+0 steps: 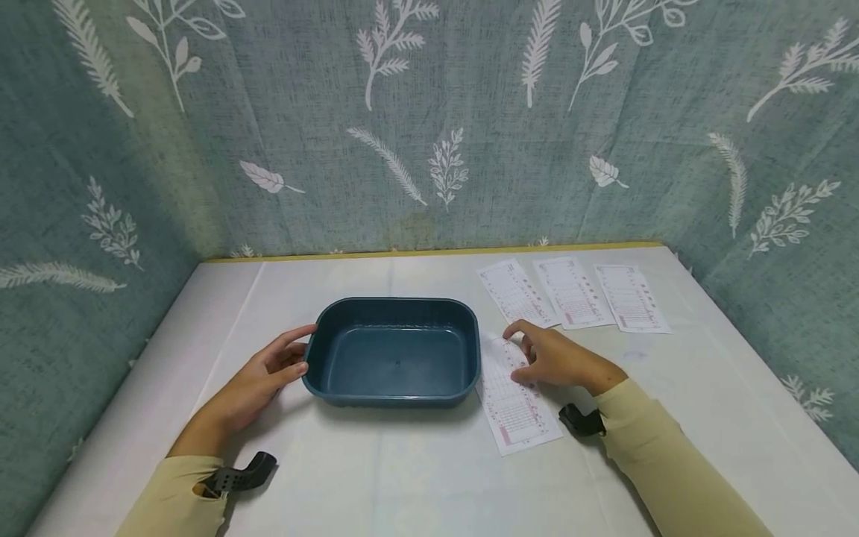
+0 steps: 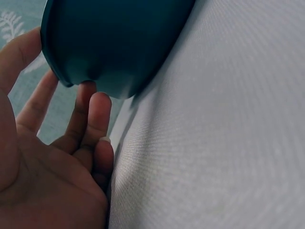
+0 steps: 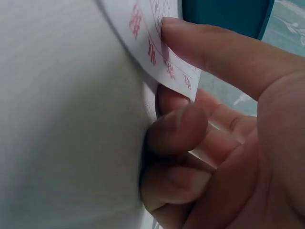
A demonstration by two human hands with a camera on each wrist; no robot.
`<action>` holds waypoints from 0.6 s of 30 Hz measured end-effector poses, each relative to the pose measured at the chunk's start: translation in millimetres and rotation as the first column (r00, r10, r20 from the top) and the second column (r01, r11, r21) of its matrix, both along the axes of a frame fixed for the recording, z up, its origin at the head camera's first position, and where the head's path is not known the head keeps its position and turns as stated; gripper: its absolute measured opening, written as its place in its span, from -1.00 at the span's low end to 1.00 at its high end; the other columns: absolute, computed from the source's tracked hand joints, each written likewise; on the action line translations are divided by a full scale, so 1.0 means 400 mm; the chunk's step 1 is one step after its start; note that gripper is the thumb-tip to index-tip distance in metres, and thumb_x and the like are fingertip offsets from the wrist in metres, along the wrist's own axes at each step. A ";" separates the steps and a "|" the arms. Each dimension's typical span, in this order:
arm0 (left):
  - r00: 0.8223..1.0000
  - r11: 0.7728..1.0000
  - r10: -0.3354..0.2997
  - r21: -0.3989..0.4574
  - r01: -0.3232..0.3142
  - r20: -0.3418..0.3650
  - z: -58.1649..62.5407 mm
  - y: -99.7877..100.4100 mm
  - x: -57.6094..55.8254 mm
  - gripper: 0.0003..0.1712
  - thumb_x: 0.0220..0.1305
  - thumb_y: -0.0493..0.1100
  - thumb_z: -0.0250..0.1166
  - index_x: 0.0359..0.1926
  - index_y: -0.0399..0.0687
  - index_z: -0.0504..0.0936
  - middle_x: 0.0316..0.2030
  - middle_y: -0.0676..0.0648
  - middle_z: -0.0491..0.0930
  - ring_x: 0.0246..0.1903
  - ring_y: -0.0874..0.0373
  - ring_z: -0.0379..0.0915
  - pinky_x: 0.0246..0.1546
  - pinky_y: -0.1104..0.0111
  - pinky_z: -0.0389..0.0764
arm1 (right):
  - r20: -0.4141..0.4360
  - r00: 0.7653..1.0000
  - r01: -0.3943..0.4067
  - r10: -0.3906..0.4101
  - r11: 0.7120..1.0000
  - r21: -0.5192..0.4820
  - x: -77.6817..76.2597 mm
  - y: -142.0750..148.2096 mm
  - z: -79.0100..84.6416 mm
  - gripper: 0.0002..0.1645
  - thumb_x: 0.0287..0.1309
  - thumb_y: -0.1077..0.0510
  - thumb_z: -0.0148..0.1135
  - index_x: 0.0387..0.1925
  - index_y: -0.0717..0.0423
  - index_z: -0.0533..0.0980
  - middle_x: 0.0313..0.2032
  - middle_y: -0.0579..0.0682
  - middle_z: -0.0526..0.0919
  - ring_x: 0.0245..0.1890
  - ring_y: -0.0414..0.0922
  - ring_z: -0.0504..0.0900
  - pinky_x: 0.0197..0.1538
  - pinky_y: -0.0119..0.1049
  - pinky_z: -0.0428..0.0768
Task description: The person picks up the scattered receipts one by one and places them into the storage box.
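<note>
**One basin (image 1: 396, 365) between your left hand (image 1: 258, 380) and your right hand (image 1: 564, 358)**

Starting at the left, your tan left sleeve (image 1: 171, 496) carries a black wrist mount (image 1: 244, 477), just above the white tabletop (image 1: 416, 470). Your left fingers (image 2: 99, 112) touch the basin's left end, relaxed rather than clenched, with the tips at its rim and outer wall.

The basin is dark blue, rounded at the corners, and stands upright near the middle of the tabletop. Along its right end lies a printed slip (image 1: 517, 421), set at a slant; you cannot tell from these views whether its far corner touches the basin.

Your right hand grasps that slip by its edge: your thumb (image 3: 205, 43) presses the printed face while another finger goes beneath, and the edge is raised there. The remaining fingers are curled below.

Farther back and to the right, three more slips (image 1: 575, 291) lie side by side, the leftmost tilted most and reaching close to your right fingers. Another black mount (image 1: 580, 420) sits at your right sleeve (image 1: 661, 447). Leaf-patterned fabric (image 1: 302, 127) hangs behind everything and along both sides.
</note>
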State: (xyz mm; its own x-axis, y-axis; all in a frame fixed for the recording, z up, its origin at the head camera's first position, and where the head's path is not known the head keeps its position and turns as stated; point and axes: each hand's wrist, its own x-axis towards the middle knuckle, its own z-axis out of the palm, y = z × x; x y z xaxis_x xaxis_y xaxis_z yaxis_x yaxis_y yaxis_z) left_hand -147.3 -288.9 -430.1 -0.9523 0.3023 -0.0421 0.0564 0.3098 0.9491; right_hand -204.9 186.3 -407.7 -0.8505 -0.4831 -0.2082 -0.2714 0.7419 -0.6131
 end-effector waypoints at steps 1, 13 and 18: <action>1.000 1.000 0.001 0.001 -0.001 -0.004 0.000 0.000 0.001 -0.32 0.49 -0.13 0.14 0.54 0.11 0.14 0.29 -0.30 0.32 0.12 0.39 0.41 0.07 0.63 0.42 | 0.003 1.000 0.000 0.000 1.000 -0.006 -0.001 0.001 0.001 -0.28 0.05 0.20 0.48 0.22 0.01 0.34 -0.40 -0.01 0.48 -0.49 -0.15 0.42 -0.41 -0.33 0.40; 1.000 1.000 0.000 0.012 0.000 -0.001 -0.006 -0.004 0.000 -0.33 0.48 -0.13 0.16 0.53 0.10 0.16 0.30 -0.29 0.32 0.11 0.28 0.39 0.06 0.58 0.44 | 0.076 0.997 -0.007 0.020 0.986 -0.165 -0.003 0.036 0.015 -0.05 0.13 0.28 0.39 0.48 0.04 0.14 -0.39 -0.02 0.44 -0.43 -0.16 0.42 -0.38 -0.39 0.40; 1.000 1.000 -0.005 0.027 0.005 -0.005 -0.006 -0.011 0.001 -0.33 0.48 -0.17 0.15 0.52 0.06 0.17 0.29 -0.30 0.32 0.10 0.25 0.39 0.06 0.56 0.44 | 0.097 0.995 0.008 0.011 0.982 -0.186 -0.005 0.044 0.032 -0.31 0.13 0.23 0.41 0.28 0.27 0.39 -0.43 -0.03 0.54 -0.46 -0.19 0.47 -0.41 -0.40 0.44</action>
